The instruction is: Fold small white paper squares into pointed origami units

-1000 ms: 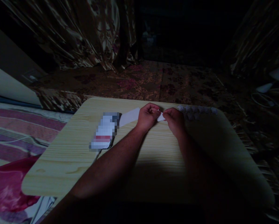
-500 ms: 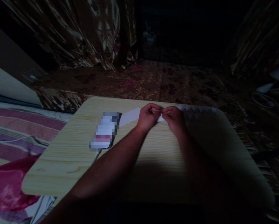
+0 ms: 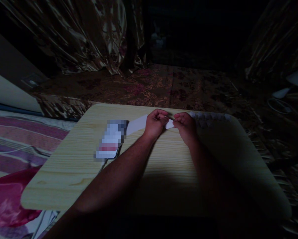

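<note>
My left hand [image 3: 154, 124] is closed, thumb and fingers pinched together, above the far part of the wooden table. Close to its right, my right hand [image 3: 185, 126] is also closed in a pinch, its fingertips facing the left ones. Between the two thumbs shows a small white piece of paper [image 3: 169, 124], which both hands seem to grip; the fingers hide much of it. A white paper strip [image 3: 137, 124] lies flat on the table just left of my left hand, its right end out of sight behind that hand.
Left of the strip lies a phone [image 3: 111, 139] with a lit, blurred screen and a cable. Several small pale folded pieces [image 3: 210, 118] stand in rows along the far right edge of the table [image 3: 61, 172]. A striped bed [image 3: 19, 132] adjoins on the left; patterned curtains [image 3: 109, 36] hang behind.
My fingertips have drawn slightly apart, and more of the white paper between them shows. The phone, strip and folded pieces stay where they were; the view has shifted a little.
</note>
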Available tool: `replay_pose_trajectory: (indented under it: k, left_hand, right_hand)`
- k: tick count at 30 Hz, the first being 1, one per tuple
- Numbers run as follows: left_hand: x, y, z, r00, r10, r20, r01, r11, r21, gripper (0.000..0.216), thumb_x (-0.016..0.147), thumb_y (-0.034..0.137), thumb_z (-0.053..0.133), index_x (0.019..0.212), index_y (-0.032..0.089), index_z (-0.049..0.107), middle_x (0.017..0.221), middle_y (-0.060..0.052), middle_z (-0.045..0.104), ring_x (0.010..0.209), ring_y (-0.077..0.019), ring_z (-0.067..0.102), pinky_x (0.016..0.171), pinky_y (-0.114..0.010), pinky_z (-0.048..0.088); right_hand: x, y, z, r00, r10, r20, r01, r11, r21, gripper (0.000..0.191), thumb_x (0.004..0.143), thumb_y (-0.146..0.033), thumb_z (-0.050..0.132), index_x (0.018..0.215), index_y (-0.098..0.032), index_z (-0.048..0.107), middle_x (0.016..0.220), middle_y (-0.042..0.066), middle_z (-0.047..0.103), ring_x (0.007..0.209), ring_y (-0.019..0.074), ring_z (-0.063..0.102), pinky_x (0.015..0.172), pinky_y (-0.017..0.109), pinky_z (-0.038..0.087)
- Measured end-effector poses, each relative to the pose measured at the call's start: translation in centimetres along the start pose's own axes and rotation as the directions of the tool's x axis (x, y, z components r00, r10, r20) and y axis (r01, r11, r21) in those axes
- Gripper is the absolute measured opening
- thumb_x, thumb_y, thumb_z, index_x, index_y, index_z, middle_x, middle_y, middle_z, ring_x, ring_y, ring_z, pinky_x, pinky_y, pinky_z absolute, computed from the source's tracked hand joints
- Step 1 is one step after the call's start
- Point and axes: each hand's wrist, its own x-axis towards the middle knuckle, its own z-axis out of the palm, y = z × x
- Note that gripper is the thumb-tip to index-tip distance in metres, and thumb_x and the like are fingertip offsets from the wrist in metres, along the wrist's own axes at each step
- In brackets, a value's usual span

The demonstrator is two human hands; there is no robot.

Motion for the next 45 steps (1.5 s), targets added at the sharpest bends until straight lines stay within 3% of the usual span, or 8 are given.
replay_pose_trajectory:
  k: [11, 19, 25, 31, 45]
  left_hand:
    - [-0.45, -0.02, 0.14, 0.992, -0.012, 0.126, 0.001, 0.997, 0.083, 0.030, 0.063, 0.020, 0.081, 0.089, 0.018, 0.067, 0.065, 0.004, 0.062, 0.051, -0.0075, 0.050, 0.050, -0.021, 0.038]
    - [-0.06, -0.11, -0.10, 0.999, -0.002, 0.040, 0.002, 1.000, 0.007, 0.033, 0.062, 0.019, 0.081, 0.091, 0.018, 0.065, 0.063, 0.005, 0.062, 0.052, -0.0085, 0.053, 0.053, -0.022, 0.041]
    - [-0.24, -0.11, 0.00, 0.997, 0.005, 0.081, -0.009, 0.999, 0.049, 0.032, 0.064, 0.020, 0.081, 0.092, 0.017, 0.066, 0.066, 0.004, 0.063, 0.053, -0.0079, 0.051, 0.053, -0.022, 0.040]
    - [-0.38, 0.04, 0.15, 0.993, 0.005, 0.121, -0.010, 0.999, 0.041, 0.037, 0.061, 0.017, 0.082, 0.094, 0.018, 0.065, 0.075, 0.001, 0.069, 0.064, -0.0112, 0.061, 0.063, -0.024, 0.049]
    - [-0.23, 0.24, 0.12, 0.997, -0.034, 0.067, 0.035, 0.999, -0.016, 0.031, 0.055, 0.008, 0.074, 0.083, 0.018, 0.069, 0.061, 0.005, 0.063, 0.052, -0.0092, 0.054, 0.055, -0.023, 0.044]
  right_hand:
    - [-0.02, -0.01, -0.01, 0.999, -0.047, 0.002, 0.047, 0.998, 0.029, 0.020, 0.067, -0.020, 0.067, 0.086, -0.022, 0.062, 0.068, -0.004, 0.064, 0.060, 0.0132, 0.057, 0.059, 0.027, 0.044]
    - [-0.01, -0.17, 0.11, 1.000, 0.020, 0.012, -0.021, 0.993, 0.113, 0.031, 0.066, -0.024, 0.069, 0.097, -0.022, 0.061, 0.074, -0.004, 0.067, 0.062, 0.0139, 0.060, 0.062, 0.029, 0.050]
    - [0.08, 0.09, 0.09, 1.000, 0.006, 0.005, -0.006, 0.997, 0.070, 0.029, 0.067, -0.026, 0.070, 0.095, -0.021, 0.062, 0.073, -0.003, 0.068, 0.062, 0.0145, 0.061, 0.063, 0.030, 0.050]
    - [0.11, 0.17, -0.02, 0.999, -0.028, -0.026, 0.030, 0.997, 0.066, 0.025, 0.068, -0.024, 0.071, 0.091, -0.022, 0.063, 0.073, -0.002, 0.068, 0.065, 0.0153, 0.062, 0.063, 0.029, 0.048]
    - [-0.03, 0.17, 0.13, 0.999, -0.051, 0.016, 0.051, 0.998, 0.029, 0.022, 0.069, -0.022, 0.067, 0.091, -0.022, 0.064, 0.071, -0.004, 0.068, 0.060, 0.0131, 0.059, 0.057, 0.026, 0.042]
